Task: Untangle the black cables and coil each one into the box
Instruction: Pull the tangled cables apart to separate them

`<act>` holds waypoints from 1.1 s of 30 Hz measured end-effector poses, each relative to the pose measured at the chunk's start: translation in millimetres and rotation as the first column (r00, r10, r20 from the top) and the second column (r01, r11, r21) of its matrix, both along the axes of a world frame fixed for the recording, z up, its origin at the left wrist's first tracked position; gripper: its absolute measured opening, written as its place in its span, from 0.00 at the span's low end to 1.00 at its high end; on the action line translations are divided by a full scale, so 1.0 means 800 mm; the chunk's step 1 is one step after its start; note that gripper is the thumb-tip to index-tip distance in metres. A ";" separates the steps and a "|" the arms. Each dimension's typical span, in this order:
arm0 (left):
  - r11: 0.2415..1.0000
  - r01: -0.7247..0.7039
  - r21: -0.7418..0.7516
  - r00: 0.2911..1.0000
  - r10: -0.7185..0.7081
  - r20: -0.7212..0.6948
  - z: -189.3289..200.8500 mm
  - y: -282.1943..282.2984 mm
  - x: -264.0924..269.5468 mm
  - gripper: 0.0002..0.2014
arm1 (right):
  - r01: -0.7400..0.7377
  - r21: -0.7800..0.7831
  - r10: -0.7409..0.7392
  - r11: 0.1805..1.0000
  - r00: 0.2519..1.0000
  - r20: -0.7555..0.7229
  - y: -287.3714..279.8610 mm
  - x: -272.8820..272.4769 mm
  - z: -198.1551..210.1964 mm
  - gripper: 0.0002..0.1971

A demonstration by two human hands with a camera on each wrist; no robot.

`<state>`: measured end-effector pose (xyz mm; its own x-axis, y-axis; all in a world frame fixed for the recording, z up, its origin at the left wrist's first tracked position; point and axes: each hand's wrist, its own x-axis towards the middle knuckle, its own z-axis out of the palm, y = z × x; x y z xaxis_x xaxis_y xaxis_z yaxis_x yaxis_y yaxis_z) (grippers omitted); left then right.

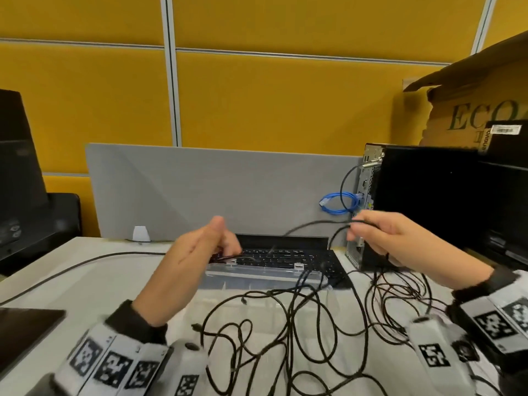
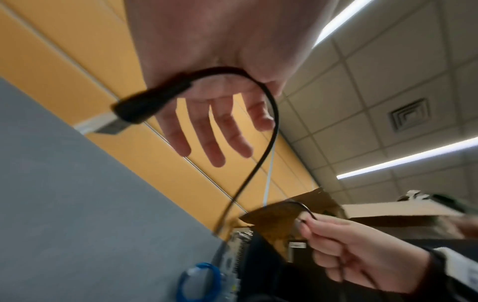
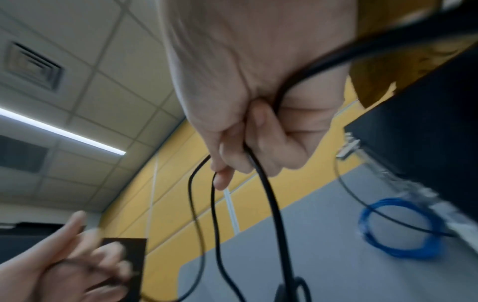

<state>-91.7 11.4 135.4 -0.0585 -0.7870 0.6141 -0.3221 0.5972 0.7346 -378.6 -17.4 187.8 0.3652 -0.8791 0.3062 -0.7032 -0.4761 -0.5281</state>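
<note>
Above the white surface (image 1: 94, 270), both hands are raised with one black cable (image 1: 311, 224) stretched between them. The right hand (image 1: 400, 238) has its fingers curled round the cable, pinching it near the fingertips (image 3: 227, 157), and strands hang down from that fist. The left hand (image 1: 200, 247) has its fingers (image 2: 214, 141) spread and fairly straight; the cable's plug end (image 2: 147, 102) crosses its palm at the base of the thumb, though whether the thumb clamps it I cannot tell. Below lies a loose tangle of black cables (image 1: 300, 324), spread over the surface and partly over a clear plastic box (image 1: 257, 277) that sits before a black keyboard (image 1: 288, 257). Behind the right hand are a black computer tower (image 1: 423, 201) and a coiled blue cable (image 1: 340, 202).
</note>
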 end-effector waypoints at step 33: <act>0.988 0.039 0.148 0.880 -0.104 0.464 -0.005 -0.019 -0.084 0.10 | -0.089 -0.329 -0.099 0.940 0.851 -0.515 0.003 0.047 -0.016 0.16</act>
<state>-158.7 -3.9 131.6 -0.3730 -0.8407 0.3926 -0.6084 0.5411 0.5806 -340.8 -14.9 175.2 0.5476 -0.7629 0.3436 -0.8292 -0.5499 0.1006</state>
